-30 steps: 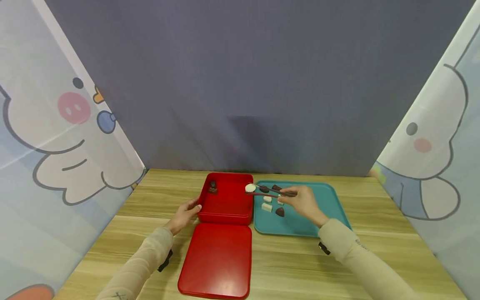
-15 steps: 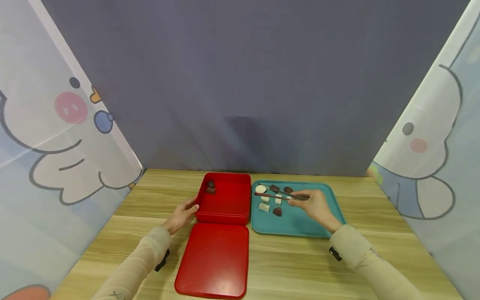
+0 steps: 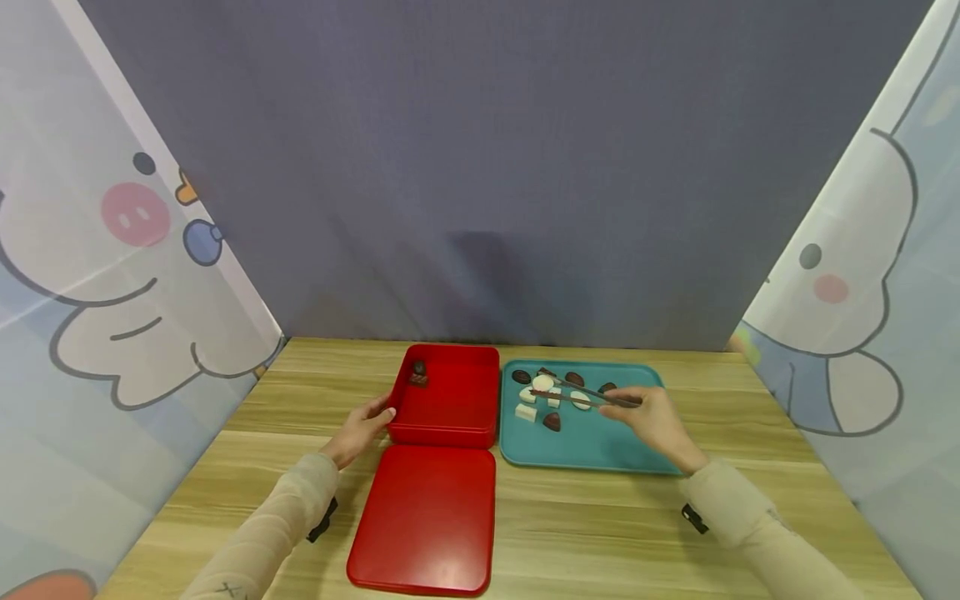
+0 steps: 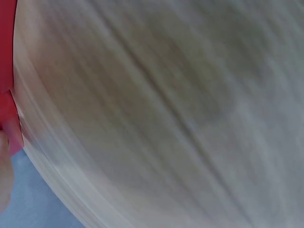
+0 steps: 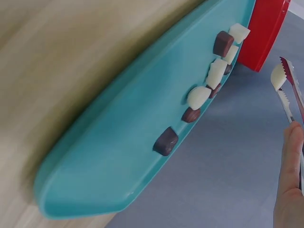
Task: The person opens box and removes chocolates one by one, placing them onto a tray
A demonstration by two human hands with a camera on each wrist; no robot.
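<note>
My right hand (image 3: 658,423) holds thin tongs (image 5: 295,86) with serrated tips over the teal tray (image 3: 600,446). Between the tips sits a round white chocolate piece (image 5: 277,77), raised above the tray in the right wrist view. Below it lie several white and dark chocolate pieces, among them a dark wedge (image 3: 552,422) and a white block (image 3: 526,412). My left hand (image 3: 356,433) grips the near left side of the open red box (image 3: 446,437), thumb at the rim. Two dark pieces (image 3: 418,380) lie inside that box, at its far left. Only the left thumb edge shows in the left wrist view.
A flat red lid (image 3: 423,521) lies on the wooden table (image 3: 570,533), right in front of the box. The tray stands close along the box's right side. Behind the table hangs a grey curtain (image 3: 450,167), with cartoon-printed panels at both sides.
My right hand, the tongs and the round white piece have moved right, from the box's right edge to over the tray's pieces. My left hand stays on the box; the head view shifts slightly.
</note>
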